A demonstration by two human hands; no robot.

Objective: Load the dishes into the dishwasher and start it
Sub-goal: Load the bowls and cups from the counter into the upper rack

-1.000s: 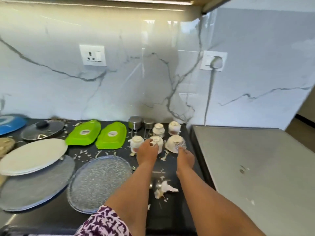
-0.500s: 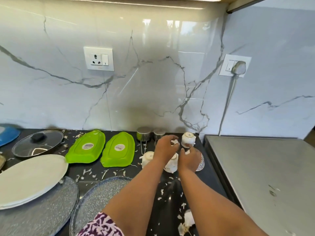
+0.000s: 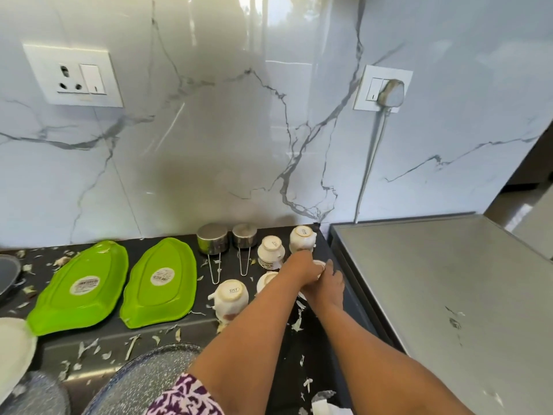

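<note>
White upturned cups (image 3: pixel 270 252) on dark worktop (image 3: pixel 185 326) — left hand (image 3: pixel 302 269) and right hand (image 3: pixel 329 284) together clasp one cup (image 3: pixel 319 264); green trays (image 3: pixel 158 283) lie alongside.

A glossy veined marble wall (image 3: pixel 227 121) with two sockets (image 3: pixel 74 76) backs a dark counter (image 3: pixel 98 333), perhaps granite.

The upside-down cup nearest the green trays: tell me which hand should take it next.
Left. The left hand is the nearer one, and its forearm already runs right beside that cup. The right hand sits farther right, by the steel surface, and would have to cross over the left arm.
</note>
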